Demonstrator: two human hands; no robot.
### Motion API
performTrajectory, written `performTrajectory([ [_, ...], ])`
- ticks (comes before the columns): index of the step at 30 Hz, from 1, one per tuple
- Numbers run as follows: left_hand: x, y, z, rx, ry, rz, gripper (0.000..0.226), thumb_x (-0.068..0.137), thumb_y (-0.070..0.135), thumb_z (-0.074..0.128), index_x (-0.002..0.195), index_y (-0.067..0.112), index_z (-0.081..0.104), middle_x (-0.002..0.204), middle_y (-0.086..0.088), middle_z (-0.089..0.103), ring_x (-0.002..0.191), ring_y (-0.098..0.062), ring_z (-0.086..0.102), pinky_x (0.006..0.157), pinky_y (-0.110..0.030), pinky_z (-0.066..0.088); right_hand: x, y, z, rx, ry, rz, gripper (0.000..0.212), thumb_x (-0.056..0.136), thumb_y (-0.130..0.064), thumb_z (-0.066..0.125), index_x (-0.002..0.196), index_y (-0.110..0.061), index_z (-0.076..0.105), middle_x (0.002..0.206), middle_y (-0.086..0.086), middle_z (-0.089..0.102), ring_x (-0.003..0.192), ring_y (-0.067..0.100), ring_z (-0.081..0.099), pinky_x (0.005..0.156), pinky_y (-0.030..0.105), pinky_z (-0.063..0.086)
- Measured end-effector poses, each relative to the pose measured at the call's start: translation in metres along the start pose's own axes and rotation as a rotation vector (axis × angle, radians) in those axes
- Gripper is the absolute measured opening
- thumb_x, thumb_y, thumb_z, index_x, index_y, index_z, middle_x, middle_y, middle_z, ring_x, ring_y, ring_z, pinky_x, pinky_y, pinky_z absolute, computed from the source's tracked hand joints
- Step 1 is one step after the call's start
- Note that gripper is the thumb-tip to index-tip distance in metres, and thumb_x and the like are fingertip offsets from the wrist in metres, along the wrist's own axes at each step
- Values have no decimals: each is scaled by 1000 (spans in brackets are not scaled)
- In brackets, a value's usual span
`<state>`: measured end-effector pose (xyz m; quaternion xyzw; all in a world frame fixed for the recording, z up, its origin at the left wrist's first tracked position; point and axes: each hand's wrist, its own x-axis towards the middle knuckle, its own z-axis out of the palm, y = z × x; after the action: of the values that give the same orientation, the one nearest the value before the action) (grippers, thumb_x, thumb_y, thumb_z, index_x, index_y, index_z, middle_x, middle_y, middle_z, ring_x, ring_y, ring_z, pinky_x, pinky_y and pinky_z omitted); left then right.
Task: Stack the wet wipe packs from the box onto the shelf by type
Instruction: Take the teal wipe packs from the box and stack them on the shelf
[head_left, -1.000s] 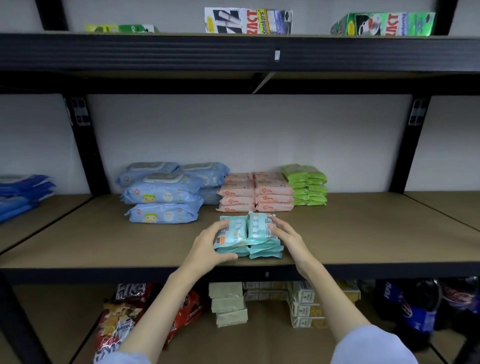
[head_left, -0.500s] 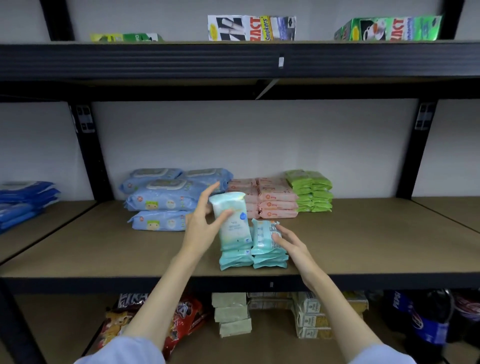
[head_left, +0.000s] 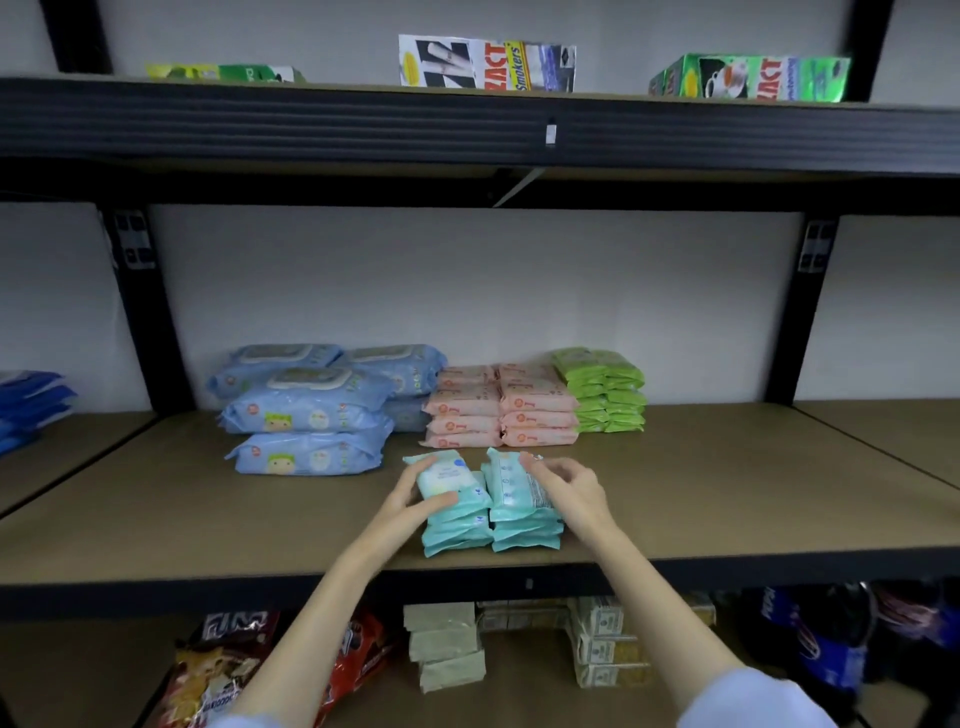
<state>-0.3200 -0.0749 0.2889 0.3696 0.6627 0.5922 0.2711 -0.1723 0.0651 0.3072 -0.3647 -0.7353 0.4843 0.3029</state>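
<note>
Both hands are on the teal wet wipe packs at the front edge of the middle shelf. The left hand grips the top teal pack of the left stack: fingers along its far left edge, thumb curled over the near edge, the pack lying flat and a little skewed on the left teal stack. Touching it on the right stands the right teal stack, whose top pack sits tilted, back end raised. The right hand is at that pack's right side, fingers curled loosely with the tips touching its upper right corner; whether they truly pinch it cannot be told from here.

Behind the teal stacks, the pink wet wipe packs stand in two neat columns. To their left, the big light blue wet wipe packs are piled up; to their right, the green wet wipe packs sit against the wall. Dark blue packs lie on the neighbouring bay at far left.

On the top shelf, toothpaste cartons lie on their sides. Below, snack bags and small beige packets sit on the lower shelf.
</note>
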Motion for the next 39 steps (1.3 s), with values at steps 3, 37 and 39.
performTrajectory([
  [3, -1, 0, 2, 53, -27, 18, 59, 88, 14, 60, 136, 35, 33, 140, 6, 39, 117, -7, 42, 90, -19, 37, 3, -23, 10, -415, 42, -58, 70, 66, -65, 68, 118, -21, 56, 128, 7, 48, 117, 27, 50, 99, 41, 43],
  [37, 8, -10, 1, 134, -43, -149, 98, 47, 83, 62, 131, 65, 16, 139, 23, 41, 133, -12, 36, 116, -39, 22, -4, 23, 11, 246, -272, -42, 75, 68, -43, 58, 140, -34, 37, 143, -8, 38, 132, 15, 36, 107, 30, 28],
  [39, 6, -7, 3, 133, -44, -134, 95, 51, 80, 61, 133, 63, 16, 136, 24, 40, 134, -12, 35, 116, -39, 22, -6, 21, 9, 252, -282, -57, 73, 63, -39, 56, 135, -36, 40, 141, -7, 40, 127, 15, 40, 101, 28, 32],
])
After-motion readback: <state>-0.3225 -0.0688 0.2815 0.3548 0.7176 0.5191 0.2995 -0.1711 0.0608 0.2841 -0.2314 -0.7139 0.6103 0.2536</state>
